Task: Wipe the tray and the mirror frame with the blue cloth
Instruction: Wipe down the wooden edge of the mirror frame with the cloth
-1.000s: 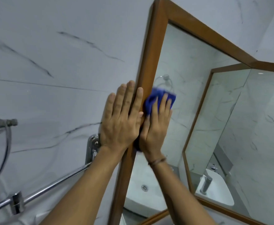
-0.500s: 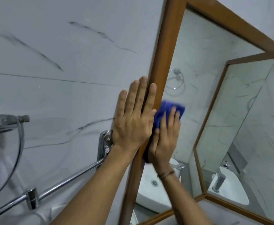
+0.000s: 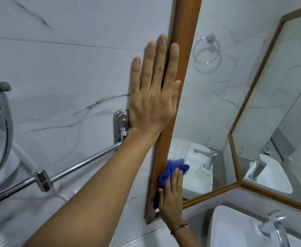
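**Frame wiping, lower left upright**

Left hand (image 3: 153,97) lies flat, fingers extended and grasping nothing, half on the marble wall (image 3: 66,59) and half on the mirror frame (image 3: 181,50); judged purpose is to brace the body. Right hand (image 3: 171,195) presses the blue cloth (image 3: 171,170) against the frame's inner edge near the bottom corner, fingers laid over the bunched fabric to keep it in contact. No tray can be identified with certainty.
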A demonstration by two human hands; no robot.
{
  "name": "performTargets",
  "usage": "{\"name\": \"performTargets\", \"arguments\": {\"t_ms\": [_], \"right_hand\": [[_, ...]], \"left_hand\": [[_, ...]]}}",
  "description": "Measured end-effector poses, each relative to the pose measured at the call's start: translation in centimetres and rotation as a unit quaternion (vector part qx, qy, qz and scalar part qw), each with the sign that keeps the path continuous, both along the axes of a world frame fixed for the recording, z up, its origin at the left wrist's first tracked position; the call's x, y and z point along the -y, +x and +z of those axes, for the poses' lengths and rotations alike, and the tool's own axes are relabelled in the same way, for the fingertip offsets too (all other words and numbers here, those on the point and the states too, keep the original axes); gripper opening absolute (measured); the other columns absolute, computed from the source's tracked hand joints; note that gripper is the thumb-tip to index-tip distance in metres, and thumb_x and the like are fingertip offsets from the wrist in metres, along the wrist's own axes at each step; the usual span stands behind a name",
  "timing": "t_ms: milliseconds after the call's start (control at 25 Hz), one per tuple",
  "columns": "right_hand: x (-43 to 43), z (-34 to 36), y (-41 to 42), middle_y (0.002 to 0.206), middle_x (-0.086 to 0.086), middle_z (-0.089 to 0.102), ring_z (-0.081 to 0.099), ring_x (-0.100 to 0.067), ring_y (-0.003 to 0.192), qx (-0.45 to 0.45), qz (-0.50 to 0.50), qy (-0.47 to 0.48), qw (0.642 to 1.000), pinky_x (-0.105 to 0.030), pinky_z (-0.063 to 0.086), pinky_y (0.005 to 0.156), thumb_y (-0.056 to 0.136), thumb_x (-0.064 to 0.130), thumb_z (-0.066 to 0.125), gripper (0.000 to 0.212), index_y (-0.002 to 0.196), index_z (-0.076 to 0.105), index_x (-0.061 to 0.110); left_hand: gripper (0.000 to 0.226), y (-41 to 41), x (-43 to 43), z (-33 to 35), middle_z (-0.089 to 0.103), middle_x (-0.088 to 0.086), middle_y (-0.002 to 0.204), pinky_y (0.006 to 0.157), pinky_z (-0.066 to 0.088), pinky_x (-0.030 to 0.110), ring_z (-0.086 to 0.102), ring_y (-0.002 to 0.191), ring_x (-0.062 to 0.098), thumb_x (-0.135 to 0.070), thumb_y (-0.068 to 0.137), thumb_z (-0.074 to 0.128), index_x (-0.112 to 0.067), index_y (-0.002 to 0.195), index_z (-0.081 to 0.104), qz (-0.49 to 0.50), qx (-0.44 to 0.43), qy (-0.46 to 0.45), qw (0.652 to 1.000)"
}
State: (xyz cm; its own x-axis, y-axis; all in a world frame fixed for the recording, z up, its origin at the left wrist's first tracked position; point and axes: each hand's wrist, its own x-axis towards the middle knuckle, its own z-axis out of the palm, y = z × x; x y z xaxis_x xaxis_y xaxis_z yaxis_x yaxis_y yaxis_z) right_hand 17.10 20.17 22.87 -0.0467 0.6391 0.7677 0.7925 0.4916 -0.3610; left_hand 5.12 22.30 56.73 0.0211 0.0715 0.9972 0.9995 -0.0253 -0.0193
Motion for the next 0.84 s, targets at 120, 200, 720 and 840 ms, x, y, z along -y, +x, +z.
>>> {"name": "performTargets", "arguments": {"t_ms": [120, 200, 720, 840], "right_hand": [[0.2, -3.2, 1.3, 0.187, -0.001, -0.013, -0.015, -0.023, 0.173, 0.055, -0.014, -0.009, 0.998, -0.038, -0.006, 0.141, 0.121, 0.044, 0.015, 0.063, 0.176, -0.006, 0.024], [-0.7, -0.5, 1.2, 0.187, -0.001, -0.014, -0.014, -0.024, 0.174, 0.048, 0.006, 0.024, 0.999, -0.04, -0.006, 0.142, 0.121, 0.041, 0.018, 0.062, 0.176, -0.005, 0.025], [-4.1, 6.8, -1.4, 0.187, 0.0, 0.003, 0.003, -0.031, 0.174, -0.098, 0.014, 0.139, 0.985, -0.06, 0.014, 0.139, 0.119, 0.044, 0.021, 0.06, 0.176, 0.014, 0.026], [-2.4, -1.6, -1.8, 0.187, 0.001, -0.007, -0.005, -0.028, 0.174, -0.117, 0.013, 0.062, 0.991, -0.055, 0.006, 0.141, 0.116, 0.057, 0.014, 0.068, 0.177, 0.002, 0.03]], "left_hand": [[0.06, -0.1, -0.1, -0.1, 0.042, 0.016, 0.18, 0.139, 0.012, 0.05, 0.039, 0.167, 0.034, -0.038, 0.121, 0.037, -0.01, 0.175, 0.04, 0.011, -0.006, 0.003, 1.0], [0.062, -0.3, -0.2, -1.4, 0.039, 0.018, 0.181, 0.141, 0.007, 0.048, 0.035, 0.169, 0.034, -0.038, 0.122, 0.035, -0.006, 0.176, 0.035, -0.003, -0.015, -0.007, 1.0], [0.067, -1.5, 2.8, -24.2, -0.014, 0.008, 0.19, 0.144, -0.003, 0.043, -0.01, 0.176, 0.023, -0.034, 0.124, 0.02, -0.007, 0.181, -0.005, -0.059, -0.041, -0.175, 0.982], [0.068, -1.1, 1.9, -25.2, -0.013, 0.008, 0.189, 0.144, -0.004, 0.043, -0.009, 0.176, 0.023, -0.034, 0.123, 0.019, -0.008, 0.181, -0.005, -0.057, -0.026, -0.151, 0.986]]}}
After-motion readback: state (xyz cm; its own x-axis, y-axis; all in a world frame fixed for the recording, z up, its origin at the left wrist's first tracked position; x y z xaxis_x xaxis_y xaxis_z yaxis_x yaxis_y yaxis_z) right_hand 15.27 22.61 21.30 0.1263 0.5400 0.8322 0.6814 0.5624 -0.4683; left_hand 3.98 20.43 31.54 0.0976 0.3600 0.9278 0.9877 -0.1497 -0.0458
